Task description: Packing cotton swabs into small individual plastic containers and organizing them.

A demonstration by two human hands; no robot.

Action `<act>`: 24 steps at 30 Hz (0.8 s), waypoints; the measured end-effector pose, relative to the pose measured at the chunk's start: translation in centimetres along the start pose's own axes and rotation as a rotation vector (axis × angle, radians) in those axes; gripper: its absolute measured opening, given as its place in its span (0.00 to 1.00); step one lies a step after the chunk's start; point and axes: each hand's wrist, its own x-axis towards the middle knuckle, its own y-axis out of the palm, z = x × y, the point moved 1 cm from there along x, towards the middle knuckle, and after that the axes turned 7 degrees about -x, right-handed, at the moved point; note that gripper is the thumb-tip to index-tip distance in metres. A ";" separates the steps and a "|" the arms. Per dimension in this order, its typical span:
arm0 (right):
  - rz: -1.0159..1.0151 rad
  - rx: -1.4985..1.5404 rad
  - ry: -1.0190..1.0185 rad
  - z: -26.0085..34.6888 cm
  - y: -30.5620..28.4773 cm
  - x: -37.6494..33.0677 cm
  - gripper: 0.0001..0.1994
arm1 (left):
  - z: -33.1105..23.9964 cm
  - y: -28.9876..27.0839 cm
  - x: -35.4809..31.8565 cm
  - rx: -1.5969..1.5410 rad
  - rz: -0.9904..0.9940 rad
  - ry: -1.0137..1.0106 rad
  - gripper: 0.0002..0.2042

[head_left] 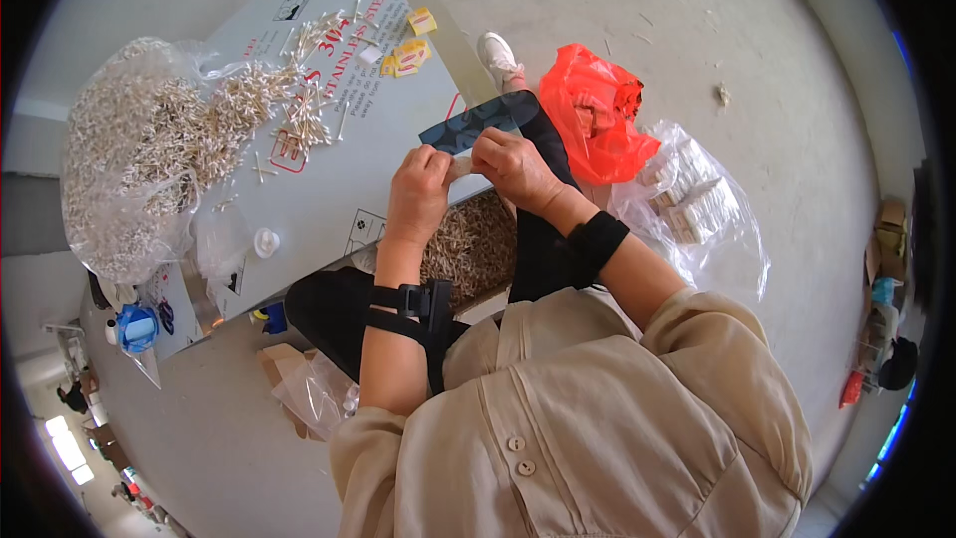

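Note:
My left hand (pixel 420 184) and my right hand (pixel 513 167) meet over my lap at the table's near edge, both with fingers closed. Pinched between them is a small whitish piece (pixel 460 168), mostly covered by the fingers, so its kind is unclear. Just beyond the fingertips a dark blue see-through strip of film (pixel 468 126) stretches toward the right; whether a finger grips it I cannot tell. Below the hands, between my legs, sits an open box full of loose cotton swabs (pixel 473 254).
A large clear bag of cotton swabs (pixel 129 164) spills over the metal-topped table (pixel 329 209). Small yellow boxes (pixel 406 60) and a white round container (pixel 266 242) stand there. On the floor at right are a red plastic bag (pixel 588 120) and a clear bag with white packs (pixel 697 201).

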 end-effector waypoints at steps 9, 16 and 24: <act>-0.011 0.013 -0.024 0.0 0.2 -0.4 0.11 | -0.5 0.4 -0.2 -0.026 -0.019 -0.009 0.06; -0.002 -0.117 -0.199 0.3 0.1 -0.2 0.06 | -0.8 0.7 -1.3 0.129 -0.017 0.009 0.07; -0.026 -0.011 -0.093 1.1 0.7 -1.0 0.08 | -0.6 1.5 -2.5 0.055 -0.087 -0.044 0.08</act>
